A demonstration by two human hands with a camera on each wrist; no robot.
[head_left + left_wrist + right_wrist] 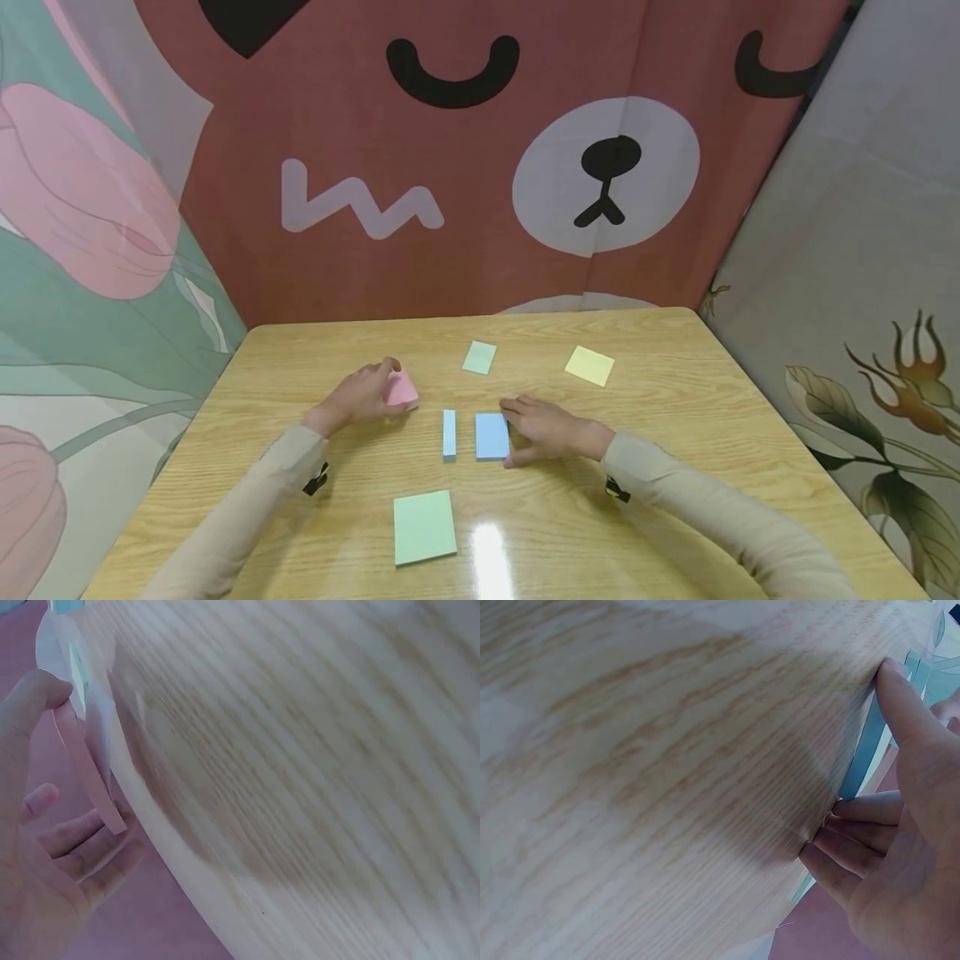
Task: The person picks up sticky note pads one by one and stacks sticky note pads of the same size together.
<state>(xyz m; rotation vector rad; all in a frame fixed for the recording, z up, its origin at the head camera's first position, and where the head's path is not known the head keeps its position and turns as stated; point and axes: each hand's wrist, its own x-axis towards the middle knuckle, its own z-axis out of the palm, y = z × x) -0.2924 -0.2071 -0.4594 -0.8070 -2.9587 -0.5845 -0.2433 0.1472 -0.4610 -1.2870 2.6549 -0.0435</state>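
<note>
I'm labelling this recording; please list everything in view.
Wooden table: one, tan, foreground
Pink sticky pad: one, pink, left
Narrow sticky pad: one, light blue, centre
Blue sticky pad: one, blue, centre
Large sticky pad: one, green, front
Small sticky note: one, green, back
Yellow sticky note: one, yellow, back right
Bear-print curtain: one, reddish brown, behind
Floral curtains: two, green-pink left, grey right
Sleeves: two, beige, both arms
Wrist devices: two, black, below cuffs
Left hand: one, bare, gripping pink pad
Right hand: one, bare, gripping blue pad
</note>
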